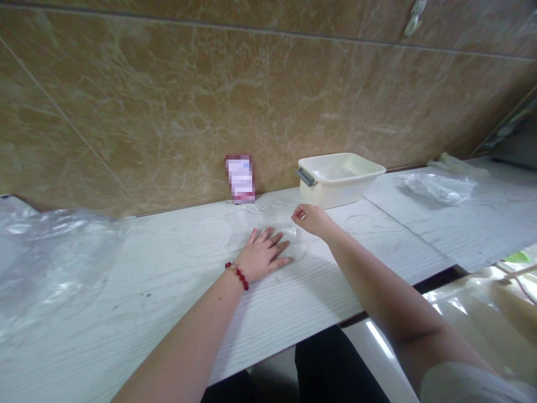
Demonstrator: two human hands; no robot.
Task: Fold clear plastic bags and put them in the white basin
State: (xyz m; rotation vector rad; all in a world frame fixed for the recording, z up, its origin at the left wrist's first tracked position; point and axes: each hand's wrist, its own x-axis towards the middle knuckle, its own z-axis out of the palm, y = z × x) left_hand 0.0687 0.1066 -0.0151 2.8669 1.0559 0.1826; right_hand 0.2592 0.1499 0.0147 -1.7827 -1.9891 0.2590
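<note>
My left hand (264,256), with a red bead bracelet (238,274) at the wrist, lies flat with fingers spread over a small transparent plastic bag (289,234) on the white wood-grain table (168,302). Just beyond the bag's right side is my right hand (312,219), its fingers curled together in a pinch. Whatever those fingertips hold, if anything, is too small to make out. Behind the right hand stands a cream plastic tub (335,187) with a grey handle clip.
A phone-like red-framed panel (240,179), blurred, leans against the brown marble wall (168,101). Crumpled transparent plastic (54,252) covers the table's left side. Another clear plastic bundle (438,187) lies at the right. A shiny plastic-covered heap (486,313) sits below the table's right edge.
</note>
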